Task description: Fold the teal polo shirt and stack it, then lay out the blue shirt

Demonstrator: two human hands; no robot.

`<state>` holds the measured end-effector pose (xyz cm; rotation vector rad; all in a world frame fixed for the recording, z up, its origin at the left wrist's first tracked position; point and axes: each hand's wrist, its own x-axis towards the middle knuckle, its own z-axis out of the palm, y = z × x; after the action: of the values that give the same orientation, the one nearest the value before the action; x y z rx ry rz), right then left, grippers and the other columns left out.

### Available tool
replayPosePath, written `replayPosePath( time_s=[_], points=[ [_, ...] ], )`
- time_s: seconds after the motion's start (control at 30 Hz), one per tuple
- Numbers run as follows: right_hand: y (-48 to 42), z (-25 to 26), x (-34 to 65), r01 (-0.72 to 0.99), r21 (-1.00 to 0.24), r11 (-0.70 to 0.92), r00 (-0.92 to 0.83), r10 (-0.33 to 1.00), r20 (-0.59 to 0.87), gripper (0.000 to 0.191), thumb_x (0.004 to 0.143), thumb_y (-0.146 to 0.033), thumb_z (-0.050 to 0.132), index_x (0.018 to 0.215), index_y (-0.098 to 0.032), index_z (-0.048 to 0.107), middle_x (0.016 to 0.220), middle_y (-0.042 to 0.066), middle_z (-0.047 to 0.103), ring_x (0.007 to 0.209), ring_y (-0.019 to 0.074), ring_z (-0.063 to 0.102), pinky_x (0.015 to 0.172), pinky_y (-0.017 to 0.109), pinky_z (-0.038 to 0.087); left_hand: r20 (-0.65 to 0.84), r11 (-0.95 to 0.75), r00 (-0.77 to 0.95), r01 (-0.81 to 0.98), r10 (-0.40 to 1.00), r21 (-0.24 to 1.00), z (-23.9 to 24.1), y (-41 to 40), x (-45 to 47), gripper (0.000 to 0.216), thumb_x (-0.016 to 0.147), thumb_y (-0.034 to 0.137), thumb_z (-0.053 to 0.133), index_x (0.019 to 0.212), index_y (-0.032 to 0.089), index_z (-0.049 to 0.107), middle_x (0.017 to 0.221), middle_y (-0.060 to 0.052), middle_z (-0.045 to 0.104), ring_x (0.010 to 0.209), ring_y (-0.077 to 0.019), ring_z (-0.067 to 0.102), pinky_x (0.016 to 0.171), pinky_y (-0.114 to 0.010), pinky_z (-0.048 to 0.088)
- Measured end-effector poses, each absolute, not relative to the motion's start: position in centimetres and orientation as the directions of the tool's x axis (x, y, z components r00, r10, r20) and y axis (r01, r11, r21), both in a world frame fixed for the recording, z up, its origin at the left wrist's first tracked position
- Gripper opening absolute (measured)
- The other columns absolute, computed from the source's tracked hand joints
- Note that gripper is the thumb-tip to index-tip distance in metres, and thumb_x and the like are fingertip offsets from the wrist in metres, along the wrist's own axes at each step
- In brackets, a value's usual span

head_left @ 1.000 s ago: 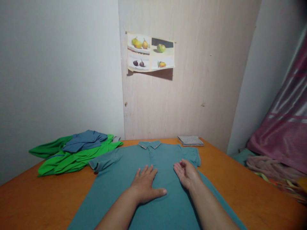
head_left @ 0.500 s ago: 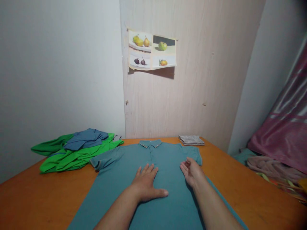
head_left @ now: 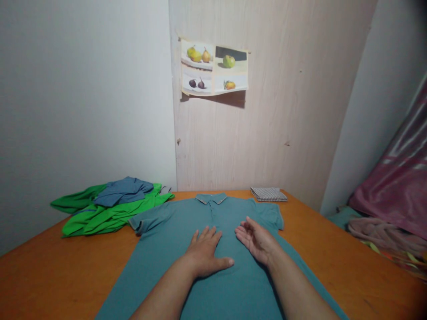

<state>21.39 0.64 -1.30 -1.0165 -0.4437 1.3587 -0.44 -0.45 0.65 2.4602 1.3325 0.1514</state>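
A teal polo shirt [head_left: 167,249] lies spread flat, front up, on the orange wooden table [head_left: 56,271], its collar pointing at the wall. My left hand [head_left: 204,254] rests palm down on the chest of the shirt, fingers stretched out and thumb pointing right. My right hand [head_left: 255,240] lies just to its right on the shirt, tilted on its edge with the palm turned up and inward, fingers loosely spread and holding nothing.
A heap of green and blue garments [head_left: 110,206] sits at the table's back left. A small folded checked cloth [head_left: 268,194] lies at the back right by the wall. Pink fabric and bedding [head_left: 390,209] are piled beyond the right edge. A fruit picture [head_left: 214,66] hangs on the wall.
My right hand has slid left across the shirt, toward my left hand. The left hand has stayed flat in place. The view has shifted slightly.
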Motion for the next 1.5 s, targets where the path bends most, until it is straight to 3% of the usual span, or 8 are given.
replayPosePath(
  time_s=[0.27, 0.43, 0.6, 0.8, 0.97, 1.07, 1.23, 1.5],
  points=[
    [1.4, -1.7, 23.5, -0.402, -0.905, 0.140, 0.603, 0.784, -0.147, 0.018, 0.083, -0.036, 0.066, 0.092, -0.021, 0.060, 0.078, -0.004, 0.063, 0.078, 0.0102, 0.064, 0.077, 0.019, 0.054, -0.057, -0.510, 0.562, 0.786, 0.825, 0.350, 0.6, -0.2, -0.6, 0.099, 0.078, 0.082, 0.046, 0.156, 0.023, 0.032, 0.165, -0.009, 0.020, 0.153, -0.0323, 0.009, 0.122, -0.056, 0.005],
    [0.6, -1.5, 21.2, -0.243, -0.957, 0.155, 0.474, 0.880, 0.023, 0.029, 0.072, -0.040, 0.078, 0.089, -0.018, 0.071, 0.089, 0.002, 0.072, 0.091, 0.0178, 0.066, 0.084, 0.028, 0.053, 0.021, -0.479, 0.506, 0.801, 0.862, 0.358, 0.1, 0.3, -0.4, 0.085, 0.088, 0.073, 0.039, 0.155, 0.022, 0.033, 0.165, -0.009, 0.022, 0.152, -0.0325, 0.012, 0.123, -0.053, 0.010],
    [0.2, -1.9, 20.0, 0.150, -0.959, 0.240, 0.285, 0.919, 0.274, 0.025, 0.074, -0.040, 0.077, 0.094, -0.023, 0.077, 0.103, 0.005, 0.075, 0.105, 0.0222, 0.064, 0.105, 0.036, 0.042, 0.073, -0.489, 0.494, 0.809, 0.866, 0.326, -0.3, 0.6, 0.0, 0.081, 0.091, 0.072, 0.032, 0.157, 0.023, 0.030, 0.165, -0.005, 0.021, 0.153, -0.0337, 0.008, 0.122, -0.056, 0.011],
    [0.5, -2.4, 20.5, 0.245, -0.939, 0.240, 0.222, 0.929, 0.295, 0.024, 0.078, -0.041, 0.072, 0.093, -0.023, 0.078, 0.102, 0.006, 0.076, 0.104, 0.0251, 0.065, 0.108, 0.043, 0.040, 0.042, -0.512, 0.526, 0.803, 0.850, 0.304, -0.5, 0.9, -0.3, 0.067, 0.097, 0.063, 0.024, 0.151, 0.027, 0.041, 0.162, -0.003, 0.030, 0.151, -0.0329, 0.018, 0.120, -0.060, 0.011],
    [-0.2, -2.9, 20.2, 0.294, -0.923, 0.250, 0.112, 0.950, 0.293, 0.032, 0.069, -0.034, 0.080, 0.100, -0.025, 0.078, 0.115, 0.006, 0.075, 0.128, 0.0280, 0.055, 0.118, 0.046, 0.028, 0.030, -0.515, 0.529, 0.810, 0.848, 0.282, -0.4, 0.9, -0.5, 0.061, 0.098, 0.055, 0.026, 0.151, 0.027, 0.040, 0.163, -0.002, 0.029, 0.152, -0.0311, 0.018, 0.120, -0.061, 0.010],
    [-0.9, -3.2, 19.5, 0.474, -0.837, 0.275, -0.012, 0.952, 0.306, 0.041, 0.073, -0.036, 0.079, 0.113, -0.025, 0.075, 0.133, 0.008, 0.066, 0.144, 0.0294, 0.038, 0.121, 0.048, 0.020, 0.029, -0.515, 0.527, 0.814, 0.849, 0.268, -0.5, 0.9, -0.4, 0.062, 0.099, 0.055, 0.025, 0.152, 0.026, 0.038, 0.163, -0.002, 0.028, 0.152, -0.0310, 0.017, 0.120, -0.061, 0.011],
    [-2.5, -2.1, 18.2, 0.841, -0.489, 0.230, -0.191, 0.973, 0.129, 0.061, 0.096, -0.056, 0.047, 0.147, -0.023, 0.049, 0.160, 0.014, 0.033, 0.151, 0.0322, 0.019, 0.121, 0.053, 0.012, 0.034, -0.514, 0.520, 0.830, 0.853, 0.218, -0.7, 1.0, -0.3, 0.060, 0.099, 0.051, 0.026, 0.153, 0.026, 0.036, 0.163, -0.001, 0.029, 0.152, -0.0292, 0.018, 0.121, -0.060, 0.013],
    [-7.4, -0.3, 18.2, 0.942, -0.278, 0.189, -0.199, 0.980, -0.007, 0.075, 0.095, -0.070, 0.029, 0.157, -0.027, 0.028, 0.166, 0.010, 0.016, 0.153, 0.0313, 0.007, 0.121, 0.054, 0.006, 0.045, -0.516, 0.519, 0.831, 0.854, 0.207, -0.9, 1.3, -0.4, 0.060, 0.099, 0.053, 0.025, 0.153, 0.028, 0.038, 0.163, 0.000, 0.027, 0.152, -0.0292, 0.019, 0.120, -0.061, 0.014]
  ],
)
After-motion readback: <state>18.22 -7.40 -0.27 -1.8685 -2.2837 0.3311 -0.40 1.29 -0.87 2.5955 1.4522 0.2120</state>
